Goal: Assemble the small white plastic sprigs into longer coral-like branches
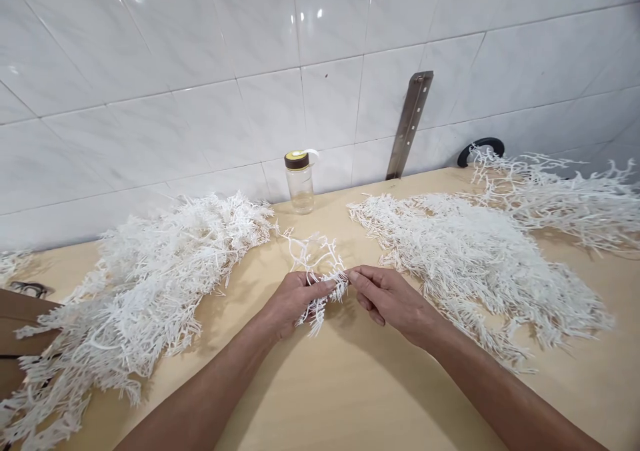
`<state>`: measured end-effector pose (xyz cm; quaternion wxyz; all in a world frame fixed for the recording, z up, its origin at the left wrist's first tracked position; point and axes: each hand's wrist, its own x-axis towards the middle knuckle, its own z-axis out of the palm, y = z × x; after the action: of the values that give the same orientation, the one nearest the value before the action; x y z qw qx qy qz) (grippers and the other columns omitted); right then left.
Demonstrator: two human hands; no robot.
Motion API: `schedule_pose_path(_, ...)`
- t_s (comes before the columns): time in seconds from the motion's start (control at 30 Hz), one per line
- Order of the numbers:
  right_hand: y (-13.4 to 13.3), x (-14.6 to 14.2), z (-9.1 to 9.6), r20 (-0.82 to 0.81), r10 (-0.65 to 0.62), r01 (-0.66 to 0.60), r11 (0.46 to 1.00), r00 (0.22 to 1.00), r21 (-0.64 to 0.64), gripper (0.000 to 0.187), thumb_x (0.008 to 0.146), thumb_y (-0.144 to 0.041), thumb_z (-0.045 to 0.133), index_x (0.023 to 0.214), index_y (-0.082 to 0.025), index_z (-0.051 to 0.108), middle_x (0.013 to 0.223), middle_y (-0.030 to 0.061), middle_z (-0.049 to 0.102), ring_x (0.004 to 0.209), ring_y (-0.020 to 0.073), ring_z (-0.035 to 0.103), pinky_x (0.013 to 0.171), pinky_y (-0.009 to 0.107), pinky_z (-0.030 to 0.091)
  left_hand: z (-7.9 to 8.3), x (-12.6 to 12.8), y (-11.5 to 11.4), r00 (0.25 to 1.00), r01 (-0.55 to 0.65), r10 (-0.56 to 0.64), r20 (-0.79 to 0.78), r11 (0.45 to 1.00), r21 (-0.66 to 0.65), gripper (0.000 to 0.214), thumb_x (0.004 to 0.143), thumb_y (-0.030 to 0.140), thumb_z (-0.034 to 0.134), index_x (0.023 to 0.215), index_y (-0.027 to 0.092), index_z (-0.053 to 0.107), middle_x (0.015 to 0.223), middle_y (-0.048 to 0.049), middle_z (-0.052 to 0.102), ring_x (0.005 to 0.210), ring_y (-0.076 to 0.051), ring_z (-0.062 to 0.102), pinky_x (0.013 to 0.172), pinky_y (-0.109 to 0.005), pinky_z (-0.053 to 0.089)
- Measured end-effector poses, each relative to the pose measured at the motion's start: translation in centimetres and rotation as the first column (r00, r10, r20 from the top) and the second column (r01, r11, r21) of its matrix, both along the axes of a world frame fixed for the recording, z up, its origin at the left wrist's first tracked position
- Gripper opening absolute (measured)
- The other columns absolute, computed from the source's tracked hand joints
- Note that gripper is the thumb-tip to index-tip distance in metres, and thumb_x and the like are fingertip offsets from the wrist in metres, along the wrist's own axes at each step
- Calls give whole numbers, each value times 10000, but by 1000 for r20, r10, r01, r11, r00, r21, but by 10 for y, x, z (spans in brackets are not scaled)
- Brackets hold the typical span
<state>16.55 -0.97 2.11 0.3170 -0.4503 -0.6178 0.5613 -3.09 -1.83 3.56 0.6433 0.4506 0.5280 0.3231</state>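
Over the middle of the table, my left hand (300,299) is closed around a white plastic artificial branch (315,251) with thin forked twigs. Some of its small sprigs hang below my left thumb. My right hand (383,294) pinches at the right side of the same branch, thumb and forefinger pressed together; the tiny piece between those fingertips is too small to make out clearly. To the left lies a big heap of white branches (150,291). On the right is a pile of small white sprigs (470,251).
Bare forked white branches (575,198) lie at the far right, near a black ring (483,148). A clear bottle (301,191) with a dark lid stands against the tiled wall. A metal bar (410,124) leans there too. At left is a brown cardboard box (20,324).
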Motion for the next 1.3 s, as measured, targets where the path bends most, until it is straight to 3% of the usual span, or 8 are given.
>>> schedule_pose_path(0.17, 0, 1, 1, 45, -10, 10, 1000, 999, -8, 389, 933, -541, 488, 884, -182, 631, 599, -42, 476, 456, 93, 426, 414, 216, 338, -4, 2, 0, 998, -60, 60, 1, 998, 21, 441, 640, 547, 788, 660, 149, 600, 476, 63, 431, 406, -58, 326, 422, -225, 207)
schedule_pose_path(0.6, 2, -6, -16, 58, -117, 117, 993, 991, -1, 252, 871, -414, 543, 808, -190, 641, 565, -51, 491, 415, 91, 420, 403, 221, 352, -2, 6, -2, 997, -70, 71, -37, 997, 44, 437, 659, 527, 772, 609, 166, 531, 462, 68, 403, 396, -59, 326, 415, -222, 218)
schedule_pose_path(0.77, 1, -12, -13, 188, -171, 138, 974, 967, 179, 170, 835, -292, 523, 698, -198, 561, 587, -30, 553, 488, 115, 480, 495, 242, 371, 1, 10, -4, 995, -83, 86, -46, 995, 50, 446, 630, 524, 789, 592, 164, 528, 477, 62, 405, 419, -59, 325, 429, -222, 220)
schedule_pose_path(0.87, 0, -16, -11, 349, -225, 114, 944, 910, 311, 147, 829, -247, 509, 693, -202, 541, 638, -1, 602, 585, 148, 529, 555, 262, 375, 2, 12, -4, 994, -101, 103, -28, 993, 60, 447, 595, 523, 805, 589, 155, 551, 494, 52, 428, 445, -62, 339, 442, -221, 230)
schedule_pose_path(0.97, 2, -21, -10, 456, -278, 113, 928, 846, 356, 145, 831, -221, 497, 689, -208, 516, 661, 20, 619, 627, 170, 551, 566, 273, 374, 1, 13, -4, 993, -117, 119, -25, 991, 68, 455, 575, 524, 809, 570, 155, 544, 498, 44, 436, 459, -66, 349, 446, -220, 227)
schedule_pose_path(1.2, 3, -27, -13, 404, -200, 144, 976, 893, 166, 113, 846, -231, 492, 736, -210, 486, 625, -11, 576, 408, 113, 503, 454, 252, 348, 0, 16, -3, 987, -158, 159, -11, 984, 80, 416, 559, 468, 806, 550, 161, 524, 505, 30, 459, 475, -81, 389, 456, -227, 263)
schedule_pose_path(1.3, 3, -30, -13, 490, -336, 141, 909, 804, 392, 145, 820, -165, 500, 703, -219, 435, 691, 22, 586, 583, 154, 561, 547, 265, 371, 0, 16, -3, 985, -171, 172, -2, 983, 60, 377, 554, 442, 807, 581, 151, 569, 539, 6, 524, 500, -101, 457, 474, -230, 316)
